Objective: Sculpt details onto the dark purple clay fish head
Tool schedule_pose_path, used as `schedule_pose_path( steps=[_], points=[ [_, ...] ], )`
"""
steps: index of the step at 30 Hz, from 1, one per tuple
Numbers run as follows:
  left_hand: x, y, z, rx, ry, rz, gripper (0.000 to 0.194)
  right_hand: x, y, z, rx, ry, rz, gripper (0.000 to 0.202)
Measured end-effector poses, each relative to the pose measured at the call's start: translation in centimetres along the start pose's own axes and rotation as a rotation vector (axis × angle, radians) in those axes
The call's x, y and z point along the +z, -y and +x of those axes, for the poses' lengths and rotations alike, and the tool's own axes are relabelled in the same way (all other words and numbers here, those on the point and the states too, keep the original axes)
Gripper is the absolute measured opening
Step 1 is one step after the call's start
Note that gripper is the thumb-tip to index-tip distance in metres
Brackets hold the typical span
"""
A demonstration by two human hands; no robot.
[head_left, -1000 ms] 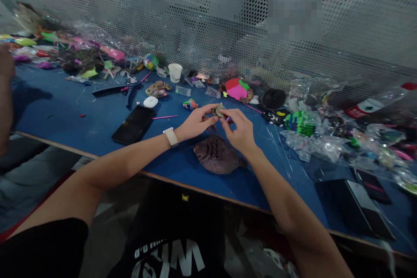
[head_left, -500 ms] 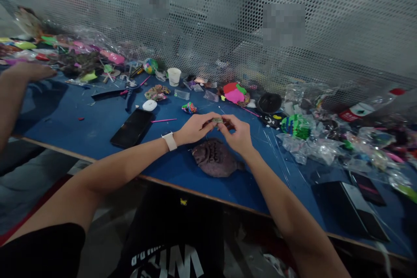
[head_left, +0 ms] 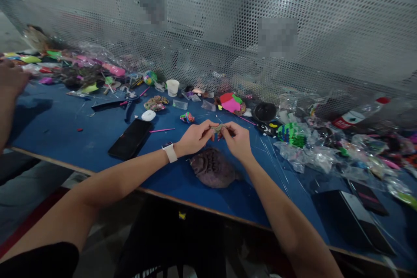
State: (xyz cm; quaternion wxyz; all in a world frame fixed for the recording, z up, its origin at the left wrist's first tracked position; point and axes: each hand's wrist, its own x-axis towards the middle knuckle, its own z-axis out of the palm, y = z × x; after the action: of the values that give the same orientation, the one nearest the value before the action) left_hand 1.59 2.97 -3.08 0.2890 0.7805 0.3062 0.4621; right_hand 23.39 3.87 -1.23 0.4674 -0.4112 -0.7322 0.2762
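Between the fingertips of both hands is a small greenish-grey piece of clay (head_left: 219, 128). My left hand (head_left: 195, 137), with a pale watch band on its wrist, pinches its left end. On the other end, my right hand (head_left: 237, 139) pinches with thumb and fingers. Just below them on the table lies a purplish-brown clay fish (head_left: 213, 168), its head to the left and ridged scales along its upper side. A small multicoloured clay ball (head_left: 186, 117) sits beyond my left hand.
A black phone (head_left: 129, 140), white earbud case (head_left: 148, 115) and pink stick (head_left: 162, 130) lie left on the blue table (head_left: 65, 132). Plastic wrappers (head_left: 319, 156) and a bottle (head_left: 361, 113) crowd the right. A perforated metal panel (head_left: 208, 21) stands behind. Another person's hand (head_left: 13, 78) is far left.
The view has tilted up slightly, so things sit lower. My fingers have parted a little, and the clay piece looks more stretched between them. The other person's hand has shifted left.
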Motion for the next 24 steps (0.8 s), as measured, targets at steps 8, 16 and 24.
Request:
schedule_pose_path(
  steps=[8,16,24],
  points=[
    [0.0,0.6,0.1,-0.063,-0.001,-0.009,0.026,0.1,-1.5,-0.3,-0.020,-0.196,-0.030,0.024],
    [-0.1,2.2,0.2,-0.076,-0.084,-0.027,0.034,0.4,-0.9,-1.0,-0.342,-0.089,-0.205,0.021],
    [0.0,1.7,0.4,-0.059,-0.153,-0.177,0.034,1.2,-1.5,-1.3,-0.470,-0.028,-0.312,0.020]
  ],
)
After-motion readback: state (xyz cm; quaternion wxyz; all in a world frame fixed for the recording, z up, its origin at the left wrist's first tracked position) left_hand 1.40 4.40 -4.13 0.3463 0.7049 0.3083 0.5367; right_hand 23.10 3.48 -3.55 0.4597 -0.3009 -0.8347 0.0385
